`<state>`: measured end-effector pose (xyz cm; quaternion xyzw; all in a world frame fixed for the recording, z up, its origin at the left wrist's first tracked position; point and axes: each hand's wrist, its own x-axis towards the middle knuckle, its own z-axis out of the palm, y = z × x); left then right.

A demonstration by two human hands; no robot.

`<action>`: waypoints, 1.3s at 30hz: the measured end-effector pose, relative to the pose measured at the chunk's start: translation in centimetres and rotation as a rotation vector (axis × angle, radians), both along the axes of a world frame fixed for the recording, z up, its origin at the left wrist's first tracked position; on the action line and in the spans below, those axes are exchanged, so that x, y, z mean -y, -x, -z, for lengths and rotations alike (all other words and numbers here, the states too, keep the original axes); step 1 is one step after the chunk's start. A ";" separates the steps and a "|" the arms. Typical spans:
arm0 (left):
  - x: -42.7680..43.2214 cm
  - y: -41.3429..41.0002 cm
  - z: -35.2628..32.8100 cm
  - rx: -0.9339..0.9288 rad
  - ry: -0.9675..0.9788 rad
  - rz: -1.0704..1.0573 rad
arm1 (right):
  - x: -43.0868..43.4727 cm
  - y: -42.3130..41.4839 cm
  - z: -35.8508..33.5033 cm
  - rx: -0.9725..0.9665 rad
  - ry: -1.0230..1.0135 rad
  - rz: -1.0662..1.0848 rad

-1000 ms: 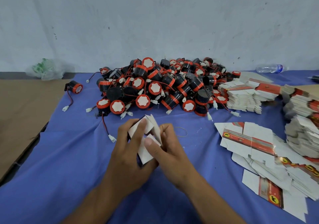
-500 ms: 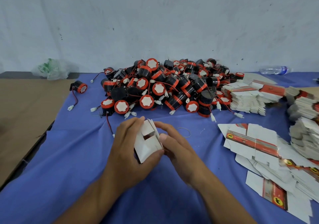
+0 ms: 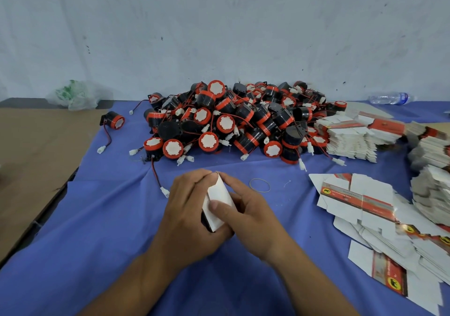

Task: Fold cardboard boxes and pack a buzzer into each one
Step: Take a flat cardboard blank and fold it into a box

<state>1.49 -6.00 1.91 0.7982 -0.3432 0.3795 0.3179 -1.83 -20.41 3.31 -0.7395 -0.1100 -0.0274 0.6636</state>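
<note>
Head view, the only one:

- Both hands are on one small white cardboard box [image 3: 219, 198], held just above the tabletop [image 3: 97, 218] (blue cloth), centre frame.
- Left hand [image 3: 187, 208]: fingers curled round the box's left side, gripping it. Right hand [image 3: 246, 215]: thumb pressed flat on the white face, fingers wrapped behind. Neither hand is free.
- Box long axis runs away from the person and leans a little left at the far end. The far end sits right at both sets of fingertips, the near end is buried between the palms.
- There is a dark patch at the box's lower left edge. Cannot tell if it's a buzzer inside or a printed panel.
- My read: the box is formed and the far end is being closed. The flap state is hidden by the fingers.
- Key geometry for the next reach: the buzzer pile [image 3: 243, 120] lies straight ahead past the fingertips, about equally reachable for either hand. Flat box blanks [image 3: 358, 198] are fanned out to the right, so the right hand is nearer those.
- One stray buzzer [image 3: 114, 120] sits far left, well apart from the pile.
- A rubber band [image 3: 260, 185] lies just beyond the right hand.
- Risk: loose connector leads trail out of the pile and could snag on a pickup.
</note>
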 end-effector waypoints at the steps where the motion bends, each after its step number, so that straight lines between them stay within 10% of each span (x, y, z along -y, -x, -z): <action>1: 0.0 -0.1 0.1 0.004 -0.001 -0.004 | -0.1 0.0 0.1 0.030 0.032 0.022; 39: 0.0 -0.5 0.2 0.195 0.034 -0.048 | -1.1 0.4 1.1 0.075 0.147 0.111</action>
